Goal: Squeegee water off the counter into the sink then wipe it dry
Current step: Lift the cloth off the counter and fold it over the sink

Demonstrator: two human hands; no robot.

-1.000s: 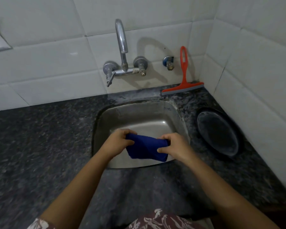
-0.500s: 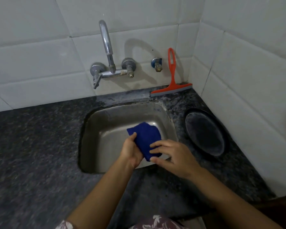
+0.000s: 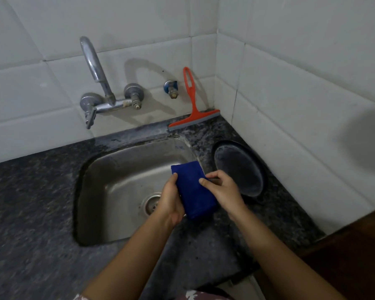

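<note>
The cloth [image 3: 193,189], stretched crosswise a second ago, has been turned lengthwise over the sink [image 3: 117,180] at centre frame, gripped by the left hand [image 3: 170,204] and pinched by the right hand [image 3: 223,191]; wiping is judged next. One cloth, one squeegee [image 3: 193,111] parked upper centre and one plate [image 3: 238,169] are counted.
</note>
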